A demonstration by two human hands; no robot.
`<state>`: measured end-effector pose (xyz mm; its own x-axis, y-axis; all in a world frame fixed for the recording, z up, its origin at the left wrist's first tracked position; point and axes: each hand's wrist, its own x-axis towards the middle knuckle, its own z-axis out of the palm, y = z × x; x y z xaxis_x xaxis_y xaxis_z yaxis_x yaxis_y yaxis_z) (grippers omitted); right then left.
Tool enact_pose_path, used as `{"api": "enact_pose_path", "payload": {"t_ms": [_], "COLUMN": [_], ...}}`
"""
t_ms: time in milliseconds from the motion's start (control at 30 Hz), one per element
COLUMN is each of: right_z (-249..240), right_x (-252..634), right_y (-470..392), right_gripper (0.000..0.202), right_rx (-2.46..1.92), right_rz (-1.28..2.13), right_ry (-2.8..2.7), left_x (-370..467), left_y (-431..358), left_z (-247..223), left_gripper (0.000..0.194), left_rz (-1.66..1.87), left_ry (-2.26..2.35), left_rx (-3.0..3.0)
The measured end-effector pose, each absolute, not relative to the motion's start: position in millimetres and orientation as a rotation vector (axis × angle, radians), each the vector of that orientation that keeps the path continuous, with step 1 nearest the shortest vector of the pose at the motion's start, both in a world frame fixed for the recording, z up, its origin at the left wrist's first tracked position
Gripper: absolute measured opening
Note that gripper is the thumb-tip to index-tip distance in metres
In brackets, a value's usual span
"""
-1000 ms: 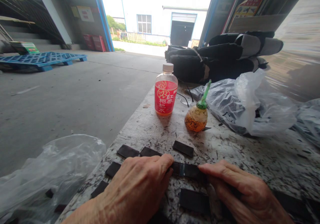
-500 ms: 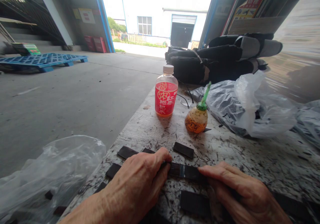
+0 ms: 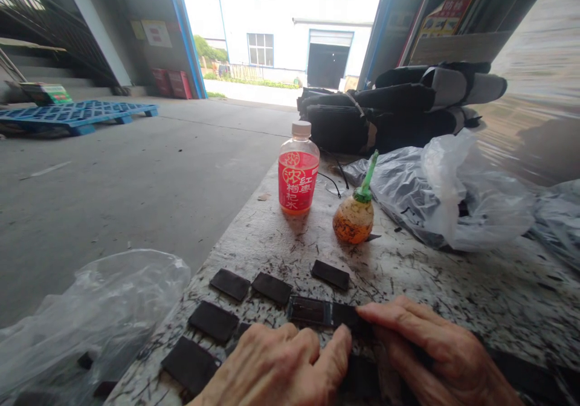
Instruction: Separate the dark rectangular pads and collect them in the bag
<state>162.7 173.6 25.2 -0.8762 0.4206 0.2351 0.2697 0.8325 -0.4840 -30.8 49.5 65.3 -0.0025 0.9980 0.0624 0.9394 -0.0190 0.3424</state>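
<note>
Steadying seems under way: the strip (image 3: 310,310), at the bottle's (image 3: 298,182) six o'clock, is pinched at its three-o'clock end by the right hand (image 3: 430,345). Even pressure seems called for; the left hand's (image 3: 290,360) grip, toward seven, cannot be told.

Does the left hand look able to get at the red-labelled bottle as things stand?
Probably yes: nothing tall stands between the left hand and the bottle, mostly flat black pieces, and the bulb sits to one side. Reach is hard to judge.
</note>
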Motion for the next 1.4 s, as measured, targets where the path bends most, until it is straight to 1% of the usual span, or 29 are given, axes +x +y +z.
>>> {"api": "enact_pose_path", "payload": {"t_ms": [133,300,500,600,700,867,1167,1233,1400], "right_z": [27,30,32,33,33,32,47,48,42], "right_x": [161,154,151,154,157,157,158,159,162], "right_y": [172,168,164,165,167,168,173,174,181], "right_gripper": [0.028,0.019,0.018,0.018,0.023,0.025,0.025,0.026,0.023], "right_rx": [-0.527,-0.636,-0.685,-0.662,-0.596,-0.585,-0.718,-0.726,-0.742], "right_rz": [0.626,0.517,0.435,0.492,0.590,0.619,0.700,0.690,0.747], "right_ry": [-2.648,-2.494,-2.438,-2.481,-2.598,-2.687,-2.612,-2.548,-2.391], "left_x": [-31,-26,-16,-13,-13,-17,-19,-18,-16], "left_y": [52,53,52,54,56,53,51,51,54], "left_z": [65,62,57,57,57,53,47,46,51], "left_gripper": [0.030,0.033,0.037,0.040,0.039,0.036,0.043,0.045,0.051], "left_rz": [0.380,0.324,0.198,0.075,0.028,0.156,0.277,0.236,-0.016], "left_ry": [2.027,1.992,1.892,1.845,1.832,1.876,1.951,1.944,1.879], "left_rx": [2.055,2.049,2.028,2.008,2.000,2.042,2.097,2.112,2.139]}}
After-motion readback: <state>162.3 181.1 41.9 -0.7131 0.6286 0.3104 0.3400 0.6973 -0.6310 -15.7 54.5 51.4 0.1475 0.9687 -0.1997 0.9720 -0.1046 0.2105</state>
